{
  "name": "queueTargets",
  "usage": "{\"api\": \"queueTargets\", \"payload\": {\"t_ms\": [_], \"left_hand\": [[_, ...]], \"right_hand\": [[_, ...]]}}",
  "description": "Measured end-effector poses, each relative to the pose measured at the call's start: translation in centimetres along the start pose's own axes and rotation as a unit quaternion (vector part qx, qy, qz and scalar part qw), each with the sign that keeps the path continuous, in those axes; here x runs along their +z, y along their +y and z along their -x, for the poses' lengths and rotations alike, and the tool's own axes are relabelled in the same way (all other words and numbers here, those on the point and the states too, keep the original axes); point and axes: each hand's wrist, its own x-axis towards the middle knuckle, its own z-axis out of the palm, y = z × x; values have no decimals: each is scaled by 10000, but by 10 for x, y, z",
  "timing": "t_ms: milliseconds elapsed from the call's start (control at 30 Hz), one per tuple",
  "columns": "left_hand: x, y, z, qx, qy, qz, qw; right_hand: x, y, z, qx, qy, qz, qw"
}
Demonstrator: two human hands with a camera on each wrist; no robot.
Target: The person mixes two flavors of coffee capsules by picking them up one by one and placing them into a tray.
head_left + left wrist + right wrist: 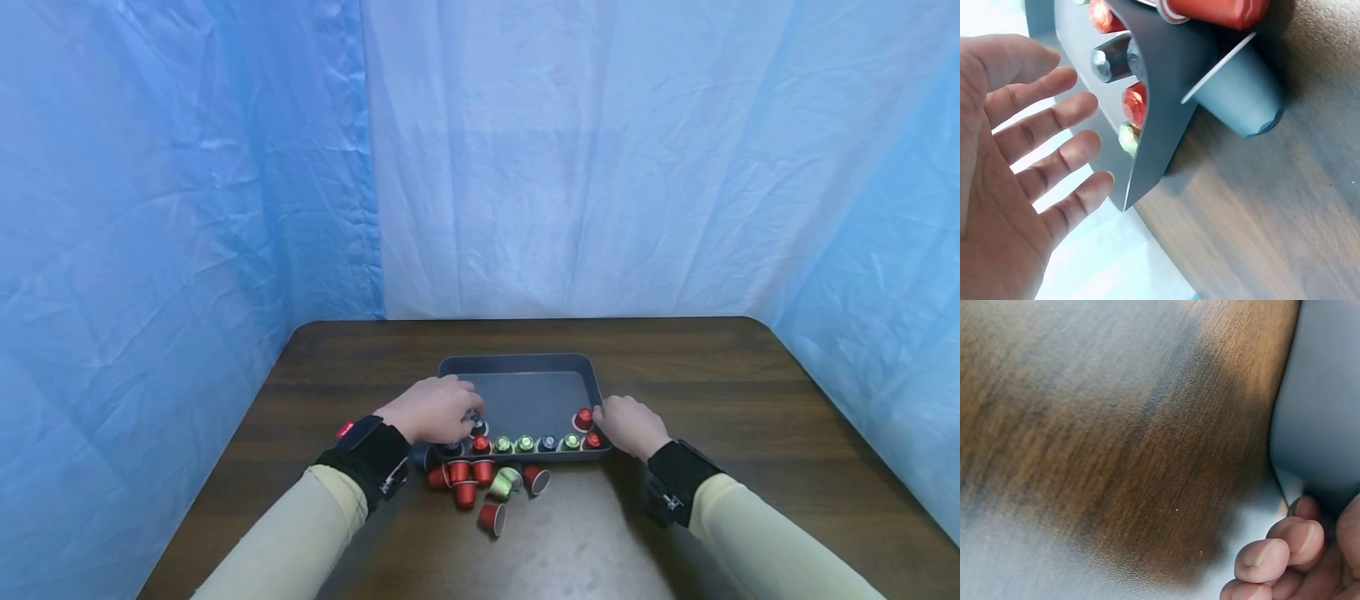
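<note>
My left grip (441,408) is empty, fingers loosely spread. The nearest blue pod (477,427) stands upright inside the tray (528,396), just beside its fingertips. My right grip (633,425) pinches the tray's right rim.

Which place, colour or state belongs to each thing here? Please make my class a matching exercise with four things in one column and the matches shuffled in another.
Things
1. Tray
2. Left hand
3. Right hand
4. Loose green capsule

Matches
A. At the tray's right edge
B. Lying on the table, outside the tray
C. Dark grey and shallow
D. At the tray's left side

Pairs: 1-C; 2-D; 3-A; 4-B
</note>
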Motion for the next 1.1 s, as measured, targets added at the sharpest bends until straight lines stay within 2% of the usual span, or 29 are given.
{"api": "queueTargets", "payload": {"t_ms": [400,633,1100], "left_hand": [[-6,-7,13,-28,-75,669,9977],[-9,-9,19,-20,-66,768,9970],[-6,-11,33,-131,-410,1087,9931]], "right_hand": [[-1,-1,0,81,-36,-7,10000],[-2,-1,-1,68,-15,-7,10000],[-1,-1,1,37,-20,-25,10000]]}}
